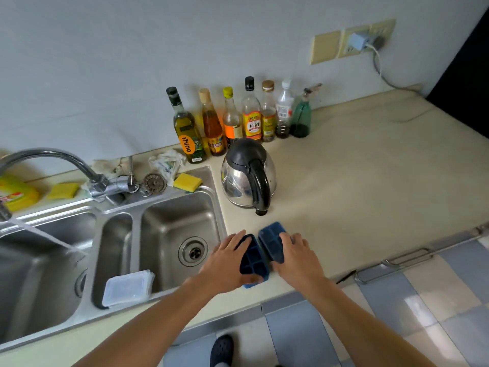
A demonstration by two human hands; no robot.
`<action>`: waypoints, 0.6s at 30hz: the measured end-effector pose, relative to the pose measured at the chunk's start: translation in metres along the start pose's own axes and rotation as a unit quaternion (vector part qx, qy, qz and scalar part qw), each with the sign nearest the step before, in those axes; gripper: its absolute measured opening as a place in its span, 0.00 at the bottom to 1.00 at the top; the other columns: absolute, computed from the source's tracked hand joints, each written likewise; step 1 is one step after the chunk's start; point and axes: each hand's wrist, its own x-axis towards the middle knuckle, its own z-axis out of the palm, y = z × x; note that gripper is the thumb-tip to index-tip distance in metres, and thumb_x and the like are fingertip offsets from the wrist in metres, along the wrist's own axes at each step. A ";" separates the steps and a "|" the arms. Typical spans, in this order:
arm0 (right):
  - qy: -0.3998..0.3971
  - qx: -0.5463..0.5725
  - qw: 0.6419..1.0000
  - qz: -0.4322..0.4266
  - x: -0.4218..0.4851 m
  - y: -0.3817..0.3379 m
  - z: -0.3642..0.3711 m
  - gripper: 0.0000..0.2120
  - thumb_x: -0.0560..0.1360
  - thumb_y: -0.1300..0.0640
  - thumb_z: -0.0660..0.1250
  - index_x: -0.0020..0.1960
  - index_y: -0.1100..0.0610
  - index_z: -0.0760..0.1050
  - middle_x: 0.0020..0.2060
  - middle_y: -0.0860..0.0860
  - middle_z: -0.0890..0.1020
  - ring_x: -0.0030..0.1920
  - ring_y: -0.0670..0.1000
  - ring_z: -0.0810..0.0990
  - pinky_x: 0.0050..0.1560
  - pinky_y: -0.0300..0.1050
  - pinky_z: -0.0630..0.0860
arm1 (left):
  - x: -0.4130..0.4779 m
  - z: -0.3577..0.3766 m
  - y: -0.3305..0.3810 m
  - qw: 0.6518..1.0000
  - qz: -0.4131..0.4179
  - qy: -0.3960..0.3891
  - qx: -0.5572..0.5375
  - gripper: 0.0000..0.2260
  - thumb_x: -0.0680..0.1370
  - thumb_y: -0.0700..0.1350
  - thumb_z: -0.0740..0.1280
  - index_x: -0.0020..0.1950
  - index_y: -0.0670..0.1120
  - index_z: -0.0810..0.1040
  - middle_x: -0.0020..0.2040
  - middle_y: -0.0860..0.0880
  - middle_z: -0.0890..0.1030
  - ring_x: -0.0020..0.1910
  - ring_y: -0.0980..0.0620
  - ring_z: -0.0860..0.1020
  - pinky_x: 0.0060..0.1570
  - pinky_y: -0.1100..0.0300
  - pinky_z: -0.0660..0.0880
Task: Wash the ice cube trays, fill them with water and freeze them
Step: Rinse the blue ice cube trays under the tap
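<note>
Fingers of the left hand curl round one blue ice tray, and the right hand grips the other tray on the counter.

Left hand holds left tray; right hand, right tray.

We see soft, even daylight with faint shadows; the kettle carries bright glare, as does the sink to its left. Lines bend far from the kettle, toward the edges; the trays before it look slightly soft
</note>
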 end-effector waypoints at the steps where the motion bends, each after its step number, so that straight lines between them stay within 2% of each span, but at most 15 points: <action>1: 0.002 0.013 1.000 0.002 0.000 0.001 0.001 0.33 0.75 0.46 0.71 0.74 0.54 0.60 0.64 0.55 0.70 0.63 0.57 0.72 0.58 0.51 0.77 | 0.000 0.001 0.000 1.000 0.001 0.004 0.006 0.49 0.71 0.73 0.65 0.83 0.52 0.49 0.83 0.53 0.48 0.81 0.49 0.50 0.79 0.45 0.56; 8: 0.042 0.054 0.998 0.012 -0.002 -0.007 -0.011 0.31 0.74 0.49 0.71 0.72 0.53 0.63 0.62 0.54 0.71 0.61 0.54 0.72 0.56 0.46 0.76 | -0.003 0.000 0.000 1.000 0.002 0.014 -0.003 0.49 0.71 0.73 0.66 0.83 0.52 0.48 0.84 0.52 0.49 0.82 0.49 0.49 0.80 0.46 0.52; 10: 0.061 0.062 0.996 0.004 -0.005 -0.017 -0.019 0.31 0.74 0.48 0.71 0.73 0.52 0.64 0.63 0.53 0.71 0.61 0.54 0.72 0.56 0.47 0.76 | -0.004 -0.006 -0.001 0.998 -0.006 0.007 -0.055 0.48 0.73 0.71 0.67 0.83 0.53 0.49 0.84 0.53 0.48 0.82 0.51 0.47 0.81 0.48 0.50; 12: 0.079 0.067 0.995 -0.011 -0.007 -0.032 -0.028 0.31 0.74 0.47 0.71 0.73 0.52 0.65 0.63 0.53 0.71 0.62 0.54 0.72 0.56 0.47 0.76 | -0.010 -0.012 -0.003 0.982 -0.035 0.038 -0.184 0.44 0.74 0.68 0.68 0.83 0.53 0.53 0.83 0.54 0.52 0.82 0.53 0.50 0.80 0.50 0.52; 13: 0.085 0.070 0.994 -0.020 -0.007 -0.041 -0.032 0.31 0.74 0.47 0.71 0.73 0.52 0.65 0.64 0.53 0.72 0.62 0.54 0.72 0.56 0.48 0.76 | -0.015 -0.015 -0.005 0.962 -0.057 0.067 -0.258 0.41 0.75 0.68 0.67 0.82 0.54 0.56 0.82 0.54 0.57 0.81 0.53 0.55 0.79 0.52 0.56; 15: 0.091 0.086 0.991 -0.039 -0.006 -0.065 -0.038 0.31 0.74 0.46 0.72 0.73 0.52 0.66 0.64 0.52 0.72 0.62 0.53 0.73 0.56 0.48 0.76 | -0.025 -0.021 -0.016 0.907 -0.097 0.112 -0.393 0.42 0.72 0.76 0.62 0.79 0.54 0.65 0.76 0.51 0.69 0.75 0.53 0.68 0.71 0.55 0.66; 17: 0.093 0.115 0.987 -0.059 -0.002 -0.096 -0.041 0.31 0.73 0.46 0.72 0.72 0.52 0.67 0.63 0.51 0.73 0.61 0.52 0.74 0.58 0.47 0.75 | -0.036 -0.027 -0.035 0.831 -0.125 0.139 -0.523 0.45 0.66 0.82 0.56 0.72 0.53 0.73 0.69 0.51 0.78 0.67 0.55 0.76 0.64 0.56 0.71; 18: 0.092 0.133 0.984 -0.070 0.001 -0.114 -0.040 0.30 0.73 0.46 0.73 0.72 0.52 0.68 0.63 0.51 0.74 0.60 0.51 0.75 0.58 0.46 0.74 | -0.040 -0.030 -0.047 0.788 -0.143 0.142 -0.581 0.42 0.67 0.81 0.55 0.69 0.53 0.75 0.66 0.50 0.80 0.63 0.55 0.79 0.62 0.55 0.74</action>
